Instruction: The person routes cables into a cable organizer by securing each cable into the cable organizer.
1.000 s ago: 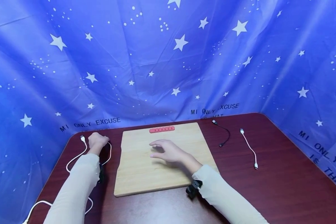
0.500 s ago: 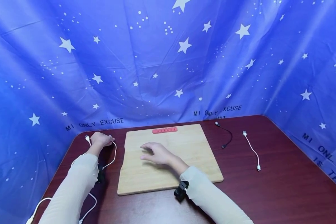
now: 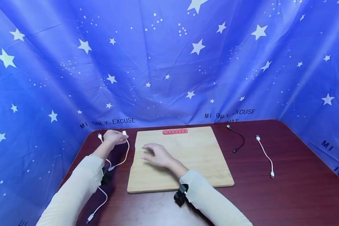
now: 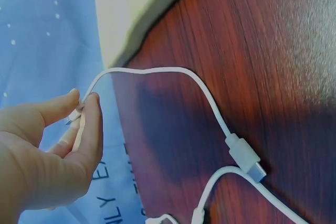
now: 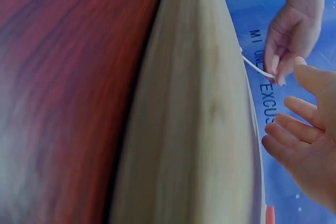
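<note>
My left hand (image 3: 114,137) is past the board's left edge, pinching one plug (image 3: 124,133) of a white USB cable between thumb and fingers. From there the cable (image 4: 142,71) curves down to its other connector (image 4: 244,155), which lies on the table. Over the left part of a wooden board (image 3: 192,153) is my right hand (image 3: 158,155), its fingers apart and loosely bent, holding nothing. In the right wrist view both hands show, the left hand (image 5: 294,38) with the cable end. A red strip with several slots (image 3: 175,131) lies at the board's far edge.
Another white cable's plug (image 3: 100,136) lies left of my left hand, and a white cable end (image 3: 91,216) lies near the front left. On the right rest a short black cable (image 3: 244,138) and a short white cable (image 3: 265,153). A blue star-patterned curtain (image 3: 169,62) hangs behind the table.
My left hand has raised the cable's end, and its plug now shows beyond the fingertips. The right hand has moved left across the board. The head view has shifted too.
</note>
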Demonstrator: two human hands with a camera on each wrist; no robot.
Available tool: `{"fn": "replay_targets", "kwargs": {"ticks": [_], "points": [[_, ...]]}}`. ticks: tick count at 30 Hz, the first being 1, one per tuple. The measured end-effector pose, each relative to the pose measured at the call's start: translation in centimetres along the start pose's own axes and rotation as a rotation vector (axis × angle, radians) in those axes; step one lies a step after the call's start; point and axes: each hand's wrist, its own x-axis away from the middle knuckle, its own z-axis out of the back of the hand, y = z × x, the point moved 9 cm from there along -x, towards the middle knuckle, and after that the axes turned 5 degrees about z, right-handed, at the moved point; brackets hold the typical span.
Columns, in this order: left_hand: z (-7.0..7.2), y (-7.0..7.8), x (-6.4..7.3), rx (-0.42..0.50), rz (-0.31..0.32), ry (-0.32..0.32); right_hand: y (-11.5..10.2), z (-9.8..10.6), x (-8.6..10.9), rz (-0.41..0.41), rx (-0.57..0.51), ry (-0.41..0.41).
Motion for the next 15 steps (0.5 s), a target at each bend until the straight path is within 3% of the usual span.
{"fn": "replay_targets", "kwargs": {"ticks": [5, 15], "points": [[-0.7, 0.6, 1.0, 0.036, -0.007, -0.017, -0.6, -0.6, -0.7, 0.012, -0.044, 0.02], [-2.8, 1.9, 2.9, 0.09, -0.061, -0.097, -0.2, -1.8, -0.8, -0.05, -0.225, 0.026]]}}
